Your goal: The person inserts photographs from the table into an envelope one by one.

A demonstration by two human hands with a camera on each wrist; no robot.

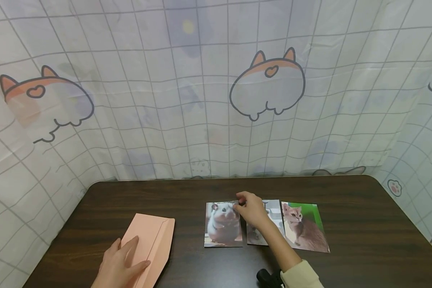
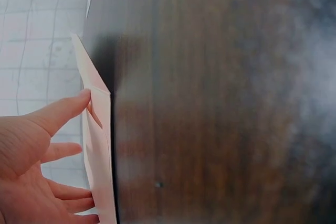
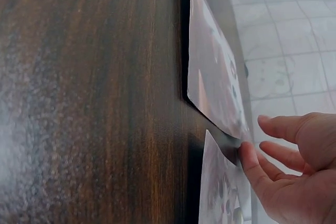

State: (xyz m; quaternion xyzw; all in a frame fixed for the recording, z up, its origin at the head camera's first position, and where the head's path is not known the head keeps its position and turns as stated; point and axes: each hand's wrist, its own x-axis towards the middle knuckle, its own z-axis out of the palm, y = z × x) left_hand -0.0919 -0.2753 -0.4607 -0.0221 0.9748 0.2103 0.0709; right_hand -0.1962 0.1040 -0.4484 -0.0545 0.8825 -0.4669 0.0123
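Observation:
My left hand [image 1: 120, 262] rests on a peach-pink envelope [image 1: 157, 228] at the left, fingers spread over its face. In the left wrist view, the thumb touches the envelope [image 2: 100, 153] near the fold of its raised flap [image 2: 90, 69]. My right hand [image 1: 253, 210] reaches over a row of three picture cards, its fingertips right at the upper right corner of the hamster card [image 1: 221, 230]. Seen from the right wrist, thumb and fingers stand apart near that card's corner [image 3: 212, 72]. The forearm partly hides the middle card [image 1: 273, 210].
A kitten card [image 1: 306, 228] with a green background lies at the right end of the row. The dark wooden table [image 1: 374, 232] meets a white grid-patterned curtain [image 1: 187, 120] with cartoon corgis at the back. A black device [image 1: 268, 278] sits at the right wrist.

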